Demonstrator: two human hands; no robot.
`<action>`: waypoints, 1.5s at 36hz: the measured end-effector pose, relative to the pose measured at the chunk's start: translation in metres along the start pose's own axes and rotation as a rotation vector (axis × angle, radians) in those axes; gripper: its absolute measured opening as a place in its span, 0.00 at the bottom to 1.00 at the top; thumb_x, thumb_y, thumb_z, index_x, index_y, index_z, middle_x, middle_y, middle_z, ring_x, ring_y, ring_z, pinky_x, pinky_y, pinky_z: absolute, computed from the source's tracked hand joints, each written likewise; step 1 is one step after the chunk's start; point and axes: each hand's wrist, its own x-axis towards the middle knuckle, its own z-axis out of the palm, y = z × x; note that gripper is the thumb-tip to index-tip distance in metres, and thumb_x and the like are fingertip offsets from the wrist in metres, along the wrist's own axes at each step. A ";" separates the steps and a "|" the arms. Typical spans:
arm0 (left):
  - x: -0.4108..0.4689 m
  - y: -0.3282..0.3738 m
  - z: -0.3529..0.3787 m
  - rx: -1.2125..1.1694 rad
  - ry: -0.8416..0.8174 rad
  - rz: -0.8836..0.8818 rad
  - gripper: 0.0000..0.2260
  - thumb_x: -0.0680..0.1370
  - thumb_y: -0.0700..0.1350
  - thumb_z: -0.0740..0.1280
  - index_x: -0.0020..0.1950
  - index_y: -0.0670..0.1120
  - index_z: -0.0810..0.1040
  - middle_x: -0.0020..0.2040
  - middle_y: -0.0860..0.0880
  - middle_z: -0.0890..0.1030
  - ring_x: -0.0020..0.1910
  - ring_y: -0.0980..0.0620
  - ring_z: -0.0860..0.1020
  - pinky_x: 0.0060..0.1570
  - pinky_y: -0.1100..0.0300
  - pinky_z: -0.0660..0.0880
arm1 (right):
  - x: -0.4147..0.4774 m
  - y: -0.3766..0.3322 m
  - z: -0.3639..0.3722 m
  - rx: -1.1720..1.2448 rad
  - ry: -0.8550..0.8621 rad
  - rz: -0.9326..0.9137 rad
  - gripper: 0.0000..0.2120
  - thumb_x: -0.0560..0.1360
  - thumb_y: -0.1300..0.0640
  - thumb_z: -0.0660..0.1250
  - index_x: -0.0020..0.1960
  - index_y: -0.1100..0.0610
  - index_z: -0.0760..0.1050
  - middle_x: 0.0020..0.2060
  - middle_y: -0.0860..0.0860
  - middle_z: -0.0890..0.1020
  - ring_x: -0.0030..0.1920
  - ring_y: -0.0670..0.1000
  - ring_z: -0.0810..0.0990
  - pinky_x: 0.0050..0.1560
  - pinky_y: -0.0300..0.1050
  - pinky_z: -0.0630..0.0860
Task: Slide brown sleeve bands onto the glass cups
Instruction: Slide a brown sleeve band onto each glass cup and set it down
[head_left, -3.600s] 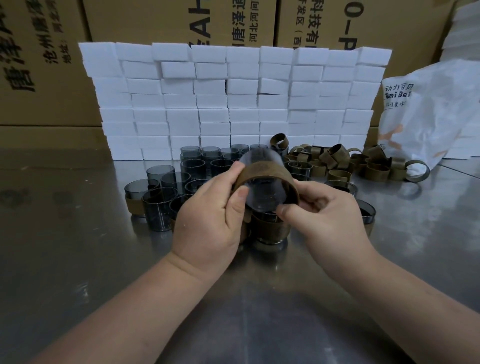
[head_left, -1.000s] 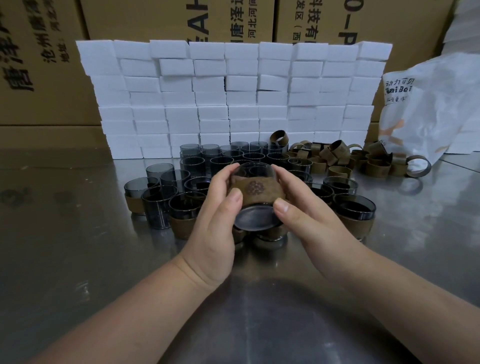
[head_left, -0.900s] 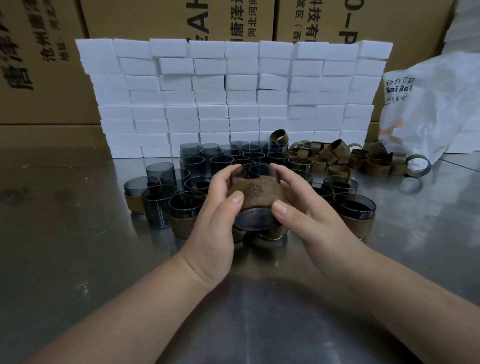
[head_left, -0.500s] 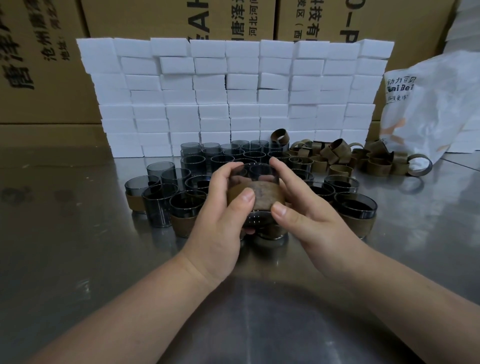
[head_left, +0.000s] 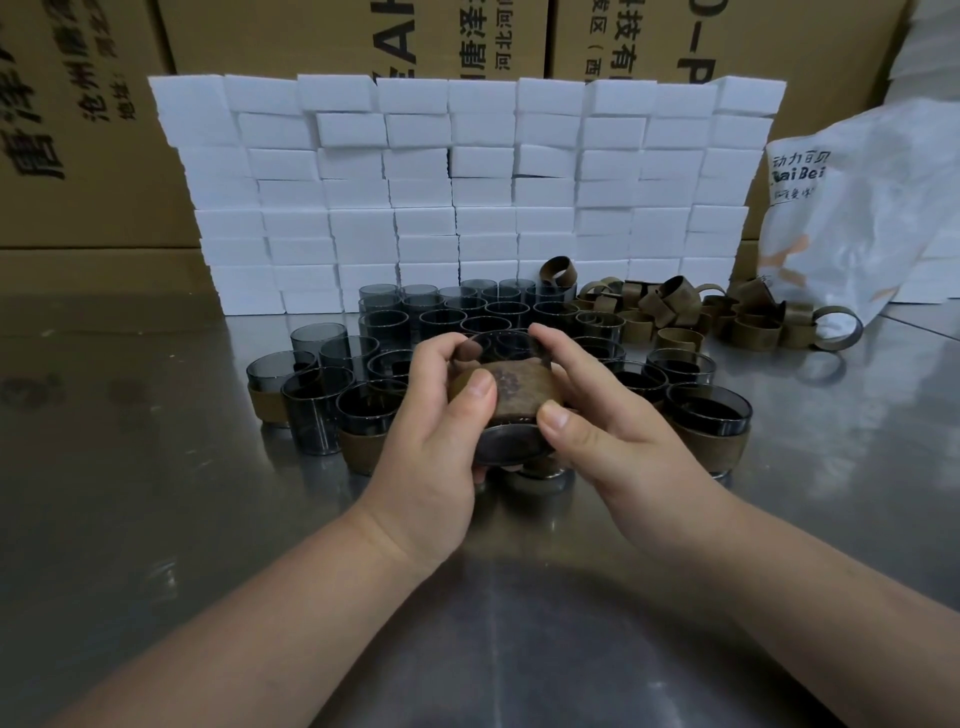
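Observation:
Both hands hold one smoky glass cup (head_left: 511, 447) above the metal table, its mouth tilted away from me. A brown sleeve band (head_left: 511, 389) with a dark stamped mark wraps its middle. My left hand (head_left: 434, 441) grips the cup's left side, thumb on the band. My right hand (head_left: 608, 431) grips the right side, thumb at the band's lower edge. Several bare glass cups (head_left: 441, 317) stand behind in rows. Banded cups (head_left: 709, 426) stand to either side. Loose brown bands (head_left: 675, 312) lie heaped at the back right.
A wall of white foam blocks (head_left: 467, 192) rises behind the cups, with cardboard cartons (head_left: 78, 130) behind it. A white plastic bag (head_left: 857, 208) slumps at the right. The steel table (head_left: 156, 519) is bare in front of me.
The cup has been turned in both hands from bottom-toward-me to more upright, with the band now seated round its middle. It dropped slightly toward the table.

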 end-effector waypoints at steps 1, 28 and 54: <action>0.000 0.000 0.000 0.003 0.003 -0.004 0.11 0.72 0.52 0.57 0.52 0.54 0.68 0.51 0.47 0.75 0.45 0.54 0.77 0.37 0.62 0.75 | 0.000 0.000 0.000 0.003 0.004 0.003 0.20 0.71 0.54 0.63 0.60 0.39 0.68 0.52 0.39 0.78 0.52 0.37 0.79 0.47 0.30 0.73; 0.001 -0.003 0.000 -0.049 0.018 0.052 0.08 0.73 0.49 0.56 0.46 0.46 0.67 0.38 0.47 0.74 0.31 0.57 0.76 0.24 0.65 0.70 | 0.002 -0.002 0.004 0.054 0.022 0.008 0.20 0.69 0.57 0.63 0.60 0.45 0.70 0.58 0.55 0.75 0.48 0.41 0.79 0.47 0.33 0.74; 0.001 -0.002 0.000 0.065 0.096 0.025 0.19 0.67 0.59 0.58 0.44 0.44 0.67 0.45 0.31 0.72 0.44 0.31 0.72 0.39 0.36 0.72 | 0.002 -0.007 0.005 0.108 0.035 0.036 0.20 0.68 0.58 0.65 0.58 0.47 0.72 0.57 0.57 0.76 0.47 0.45 0.80 0.46 0.36 0.76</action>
